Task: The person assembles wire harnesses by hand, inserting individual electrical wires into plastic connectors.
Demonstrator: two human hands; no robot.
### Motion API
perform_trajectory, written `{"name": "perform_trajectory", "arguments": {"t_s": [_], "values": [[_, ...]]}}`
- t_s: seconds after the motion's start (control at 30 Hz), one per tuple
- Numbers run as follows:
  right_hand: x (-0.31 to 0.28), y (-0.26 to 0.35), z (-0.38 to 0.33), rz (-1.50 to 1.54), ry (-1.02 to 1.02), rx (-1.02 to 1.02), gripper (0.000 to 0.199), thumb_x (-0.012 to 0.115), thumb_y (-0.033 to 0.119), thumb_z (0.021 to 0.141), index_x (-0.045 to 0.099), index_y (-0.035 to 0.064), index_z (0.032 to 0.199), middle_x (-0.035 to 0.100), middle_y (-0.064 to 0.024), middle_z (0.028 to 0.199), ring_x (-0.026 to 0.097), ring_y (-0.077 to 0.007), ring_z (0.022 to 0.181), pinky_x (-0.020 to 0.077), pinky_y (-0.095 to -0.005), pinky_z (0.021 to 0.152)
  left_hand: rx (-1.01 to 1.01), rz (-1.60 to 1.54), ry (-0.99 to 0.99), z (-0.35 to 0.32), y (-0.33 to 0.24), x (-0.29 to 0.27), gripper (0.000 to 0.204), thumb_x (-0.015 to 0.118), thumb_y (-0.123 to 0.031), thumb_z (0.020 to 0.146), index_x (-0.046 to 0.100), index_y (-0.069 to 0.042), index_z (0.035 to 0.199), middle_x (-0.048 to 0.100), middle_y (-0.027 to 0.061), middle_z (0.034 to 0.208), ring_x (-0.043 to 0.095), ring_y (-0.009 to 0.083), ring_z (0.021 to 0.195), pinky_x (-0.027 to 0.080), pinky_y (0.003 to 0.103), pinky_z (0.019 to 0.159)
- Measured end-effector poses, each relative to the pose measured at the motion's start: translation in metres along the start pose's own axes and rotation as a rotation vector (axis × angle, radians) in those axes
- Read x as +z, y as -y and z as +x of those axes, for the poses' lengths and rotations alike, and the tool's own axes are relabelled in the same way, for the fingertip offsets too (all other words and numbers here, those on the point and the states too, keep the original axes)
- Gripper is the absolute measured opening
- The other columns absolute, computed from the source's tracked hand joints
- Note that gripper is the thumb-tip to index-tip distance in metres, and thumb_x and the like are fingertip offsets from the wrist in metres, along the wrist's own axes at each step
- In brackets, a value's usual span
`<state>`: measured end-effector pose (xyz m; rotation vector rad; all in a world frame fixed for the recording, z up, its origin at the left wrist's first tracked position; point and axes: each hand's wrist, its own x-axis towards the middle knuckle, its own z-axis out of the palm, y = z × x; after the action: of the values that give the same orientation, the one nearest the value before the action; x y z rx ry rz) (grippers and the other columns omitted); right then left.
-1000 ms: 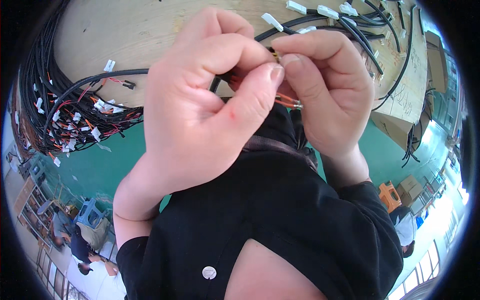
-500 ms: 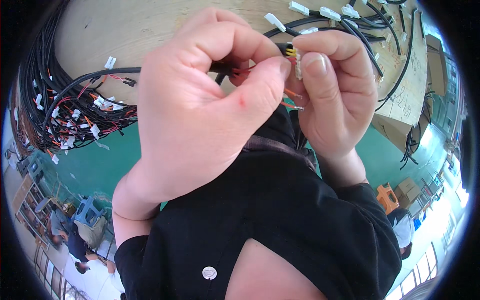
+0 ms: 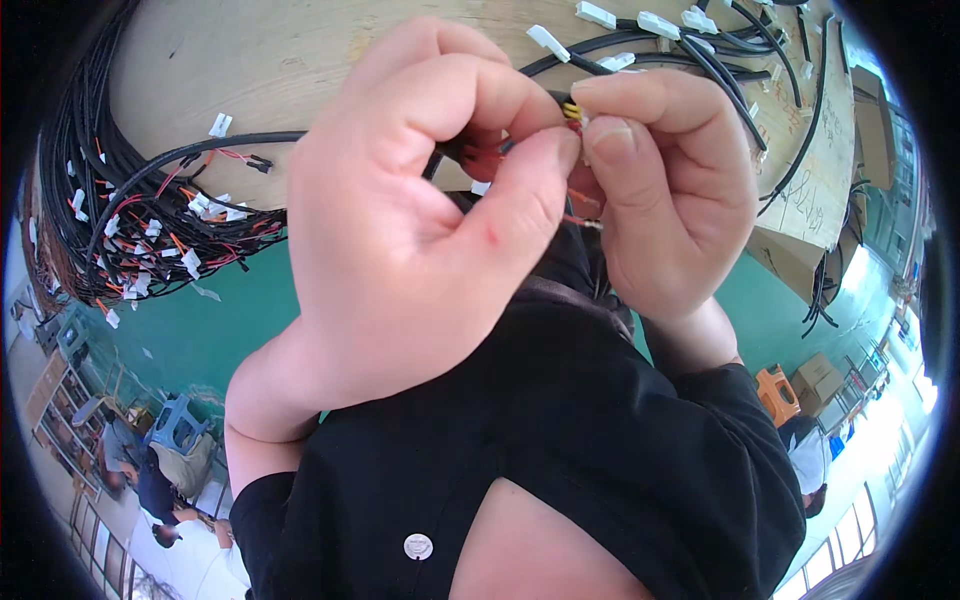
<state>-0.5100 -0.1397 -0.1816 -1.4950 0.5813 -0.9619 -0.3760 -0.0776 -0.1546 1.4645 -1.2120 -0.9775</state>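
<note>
The left hand (image 3: 400, 240) fills the middle of the view, its thumb and curled forefinger pinched together on a small bunch of red and orange wire ends (image 3: 485, 160) at about 12 o'clock. The right hand (image 3: 665, 190), at 2 o'clock, meets it fingertip to fingertip and grips the same wire ends where a tiny yellow tip (image 3: 571, 110) shows between its thumb and forefinger. A thin orange wire (image 3: 580, 220) trails out just below the two thumbs.

Both hands are raised above a wooden desk (image 3: 290, 70). At 9 o'clock a thick bundle of black cables (image 3: 120, 220) with white connectors lies on the desk's edge. At 1 o'clock more black cables with white plugs (image 3: 660, 25) stretch across the desk. A green floor (image 3: 200, 330) shows below it.
</note>
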Motion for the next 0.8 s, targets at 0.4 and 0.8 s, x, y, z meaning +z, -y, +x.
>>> {"name": "perform_trajectory", "arguments": {"t_s": [0.4,0.8], "values": [[0.0,0.015,0.008,0.238,-0.03,0.295,0.017,0.044,0.01,0.086,0.048,-0.0036,0.096,0.049,-0.003,0.065,0.041,-0.0053,0.052,0.033,-0.0165,0.047,-0.02,-0.08,0.018,0.005,-0.001,-0.007,0.004,0.053,-0.001,0.079,0.053,0.002,0.082,0.048,0.0023,0.084,0.045,0.007,0.075,0.035,0.017,0.067],[-0.002,0.008,0.017,0.518,-0.058,0.471,0.022,0.042,0.013,0.088,0.048,-0.0022,0.102,0.046,-0.0014,0.063,0.036,-0.0048,0.047,0.029,-0.0168,0.042,0.294,-0.005,0.009,0.012,0.007,-0.011,0.01,0.057,-0.006,0.078,0.056,0.001,0.084,0.049,0.0054,0.088,0.044,0.0088,0.076,0.034,0.017,0.068]]}}
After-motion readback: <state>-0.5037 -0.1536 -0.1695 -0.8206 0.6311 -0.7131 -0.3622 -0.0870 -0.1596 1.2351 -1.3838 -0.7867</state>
